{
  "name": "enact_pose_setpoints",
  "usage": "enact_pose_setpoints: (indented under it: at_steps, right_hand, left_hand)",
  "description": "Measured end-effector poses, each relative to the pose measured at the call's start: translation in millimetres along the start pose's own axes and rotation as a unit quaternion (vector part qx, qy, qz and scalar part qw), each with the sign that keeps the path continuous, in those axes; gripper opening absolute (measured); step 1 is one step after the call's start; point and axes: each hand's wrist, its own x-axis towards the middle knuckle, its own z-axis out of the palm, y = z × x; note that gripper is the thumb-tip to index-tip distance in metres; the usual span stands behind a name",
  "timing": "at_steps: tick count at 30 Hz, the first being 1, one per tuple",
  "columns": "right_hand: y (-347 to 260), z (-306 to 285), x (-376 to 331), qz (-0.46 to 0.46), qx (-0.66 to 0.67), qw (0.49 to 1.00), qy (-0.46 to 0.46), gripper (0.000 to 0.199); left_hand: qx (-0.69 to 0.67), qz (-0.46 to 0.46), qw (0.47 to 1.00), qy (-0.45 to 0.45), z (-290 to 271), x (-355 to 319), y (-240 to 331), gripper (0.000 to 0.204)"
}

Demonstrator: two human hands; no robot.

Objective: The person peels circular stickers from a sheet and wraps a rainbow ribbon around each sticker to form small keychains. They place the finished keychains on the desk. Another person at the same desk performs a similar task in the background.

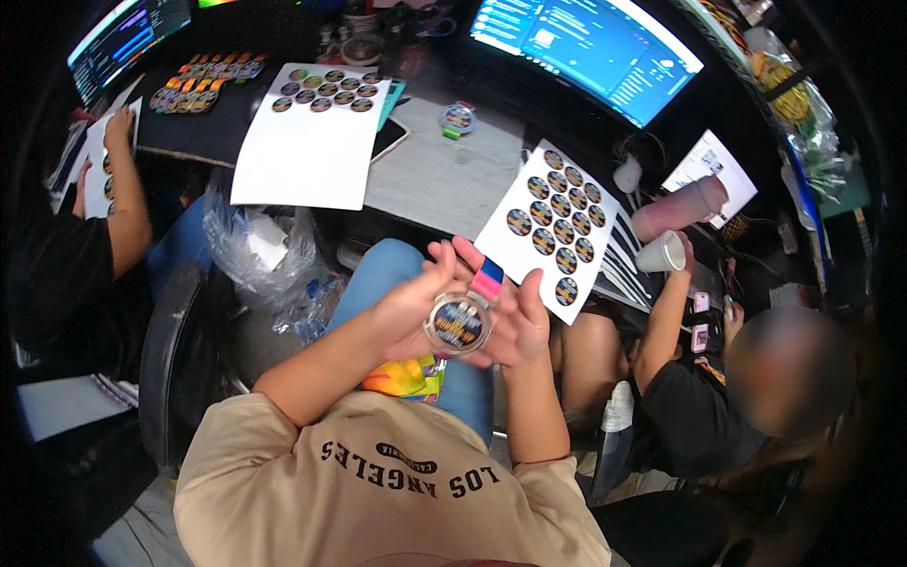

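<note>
Both of my hands hold a round medal (pixel 457 323) with a clear rim and a dark printed sticker on its face. My left hand (pixel 411 300) grips its left side, my right hand (pixel 515 317) cups it from the right. A pink and blue ribbon (pixel 487 279) runs up from the medal between my fingers. Just beyond my right hand lies a white sticker sheet (pixel 553 227) with several round dark stickers. A colourful ribbon bundle (pixel 406 376) rests on my lap.
A second sticker sheet (pixel 312 132) and another medal (pixel 458 117) lie on the grey desk (pixel 444 180). Monitors (pixel 586 47) stand behind. A person on the left presses a sheet (pixel 99 156); a person on the right holds a paper cup (pixel 661 253). A plastic bag (pixel 260 250) is nearby.
</note>
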Motion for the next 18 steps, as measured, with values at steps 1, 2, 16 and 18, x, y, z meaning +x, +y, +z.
enact_pose_setpoints:
  at_steps: [1,2,16,18]
  right_hand:
    - [-5.3,6.1,5.1,-0.025,-0.060,0.998,-0.027,0.063]
    - [-12.8,12.4,6.8,-0.050,-0.123,0.990,-0.049,0.057]
    - [-71.3,73.9,-25.5,-0.273,-0.019,0.954,-0.127,0.013]
    - [-60.0,76.5,-20.0,-0.224,-0.024,0.966,-0.125,0.013]
  left_hand:
    - [0.080,-0.023,0.996,-0.025,-1.4,-7.4,-0.9,0.072]
    - [0.196,-0.041,0.979,-0.045,-3.7,-11.2,-0.9,0.065]
    - [0.387,-0.096,0.872,-0.283,-35.9,-28.0,6.6,0.035]
    - [0.283,-0.058,0.916,-0.278,-11.4,-11.1,-7.5,0.032]
